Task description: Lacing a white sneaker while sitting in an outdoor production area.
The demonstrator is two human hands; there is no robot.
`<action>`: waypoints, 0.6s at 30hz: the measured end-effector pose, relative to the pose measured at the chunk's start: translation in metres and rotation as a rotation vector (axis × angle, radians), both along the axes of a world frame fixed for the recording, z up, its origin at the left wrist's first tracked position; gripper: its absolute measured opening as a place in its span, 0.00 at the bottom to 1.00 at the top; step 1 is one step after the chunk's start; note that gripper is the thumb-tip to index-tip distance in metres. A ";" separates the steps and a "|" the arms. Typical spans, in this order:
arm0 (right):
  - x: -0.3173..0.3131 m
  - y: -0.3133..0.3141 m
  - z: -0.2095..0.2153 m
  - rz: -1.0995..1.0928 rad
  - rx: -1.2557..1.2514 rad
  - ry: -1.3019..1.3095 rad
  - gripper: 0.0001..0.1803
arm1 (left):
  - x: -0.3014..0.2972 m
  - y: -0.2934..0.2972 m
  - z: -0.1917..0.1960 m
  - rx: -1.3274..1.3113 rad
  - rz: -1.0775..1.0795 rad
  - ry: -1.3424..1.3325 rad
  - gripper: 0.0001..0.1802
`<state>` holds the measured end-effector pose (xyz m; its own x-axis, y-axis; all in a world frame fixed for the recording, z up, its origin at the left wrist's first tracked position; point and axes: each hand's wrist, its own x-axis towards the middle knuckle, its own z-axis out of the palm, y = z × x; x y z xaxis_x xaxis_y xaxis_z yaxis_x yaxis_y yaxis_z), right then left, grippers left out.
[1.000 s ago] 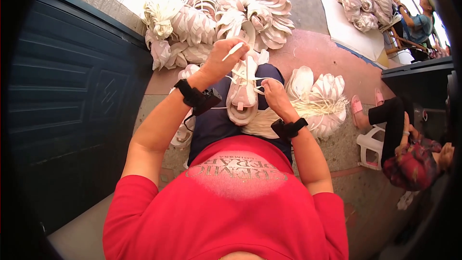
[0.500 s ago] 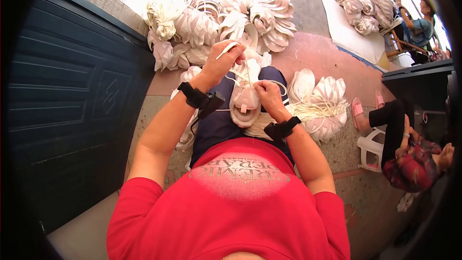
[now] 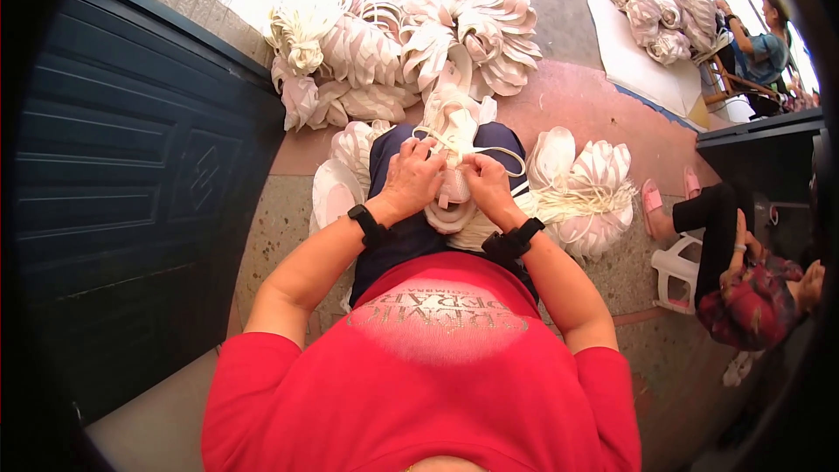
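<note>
A pale pink and white shoe upper (image 3: pixel 454 185) lies between my thighs, its heel end toward me. Cream shoelace (image 3: pixel 511 154) runs through it, and one loop arcs out over my right thigh. My left hand (image 3: pixel 412 177) is at the upper's left edge, its fingers bent and closed at the lacing. Opposite it, my right hand (image 3: pixel 489 183) pinches the lace with thumb and forefinger close to the tongue. The fingertips of both hands nearly meet, and they partly hide the lace between them.
Piled shoe uppers (image 3: pixel 472 26) lie on the floor ahead. A tied bundle of uppers and laces (image 3: pixel 587 192) is beside my right leg. A dark blue door (image 3: pixel 140 175) stands at left. At right, a person in plaid (image 3: pixel 752 297) sits near a white stool (image 3: pixel 677 273).
My left hand has come down and toward me from above the shoe upper, where it held up a lace end. It is now beside my right hand, which has barely moved.
</note>
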<state>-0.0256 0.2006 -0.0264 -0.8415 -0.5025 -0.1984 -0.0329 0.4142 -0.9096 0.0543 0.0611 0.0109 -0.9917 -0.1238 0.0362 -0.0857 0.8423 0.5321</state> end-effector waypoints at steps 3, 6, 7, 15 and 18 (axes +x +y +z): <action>0.002 -0.004 0.004 0.103 0.075 0.259 0.10 | 0.002 0.005 -0.001 -0.427 -0.062 0.092 0.08; 0.001 -0.006 0.004 0.187 0.154 0.330 0.10 | 0.003 0.008 -0.011 -0.554 -0.049 0.086 0.08; -0.002 -0.007 0.000 0.133 0.135 0.264 0.10 | 0.002 0.008 -0.011 -0.549 -0.040 0.045 0.09; -0.010 -0.023 -0.003 0.146 -0.092 -0.083 0.11 | 0.007 -0.008 -0.018 -0.267 0.037 0.109 0.15; -0.011 -0.006 -0.015 0.159 -0.139 0.006 0.06 | 0.006 -0.004 -0.029 -0.301 0.017 0.163 0.16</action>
<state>-0.0362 0.1942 -0.0410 -0.7503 -0.6514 -0.1127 -0.0939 0.2737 -0.9572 0.0602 0.0568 -0.0181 -0.9677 -0.1003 0.2312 -0.0358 0.9628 0.2678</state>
